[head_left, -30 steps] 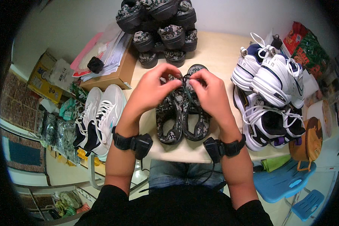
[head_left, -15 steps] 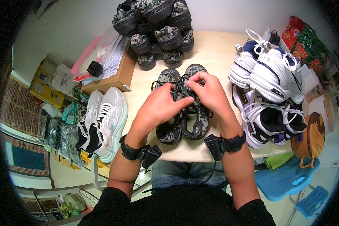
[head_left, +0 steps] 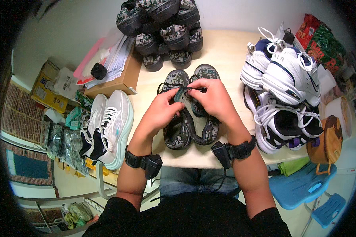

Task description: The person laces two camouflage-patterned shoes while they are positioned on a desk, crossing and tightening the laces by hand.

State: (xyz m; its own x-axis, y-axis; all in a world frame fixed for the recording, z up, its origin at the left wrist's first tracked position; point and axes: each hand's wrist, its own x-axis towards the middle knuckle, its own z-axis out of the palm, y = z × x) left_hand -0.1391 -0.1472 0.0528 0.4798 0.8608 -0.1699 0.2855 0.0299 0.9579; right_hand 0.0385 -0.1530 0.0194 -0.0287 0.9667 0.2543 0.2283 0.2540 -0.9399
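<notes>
A pair of black-and-grey camouflage lace-up shoes stands side by side in front of me, toes away. My left hand (head_left: 157, 112) is over the left shoe (head_left: 177, 139), its thumb and fingers closed at the lacing. From the right, my right hand (head_left: 214, 98) reaches across the right shoe (head_left: 208, 134) and pinches the black shoelace (head_left: 171, 84) near the left shoe's tongue. The lace stretches between the hands, and one loop sticks out to the left. My fingers partly hide both shoes' fronts.
More camouflage shoes (head_left: 174, 37) are stacked at the back of the table (head_left: 219, 45). Grey-white running shoes (head_left: 120, 126) and a cardboard box (head_left: 132, 75) with papers stand left. White sneakers (head_left: 286, 75) sit on black-and-white ones (head_left: 267, 136) at right. A blue stool (head_left: 298, 191) is lower right.
My left thumb, stretched toward the right shoe before, has drawn back left. Both hands have come together at the left shoe's lacing, and the lace is now held up between them.
</notes>
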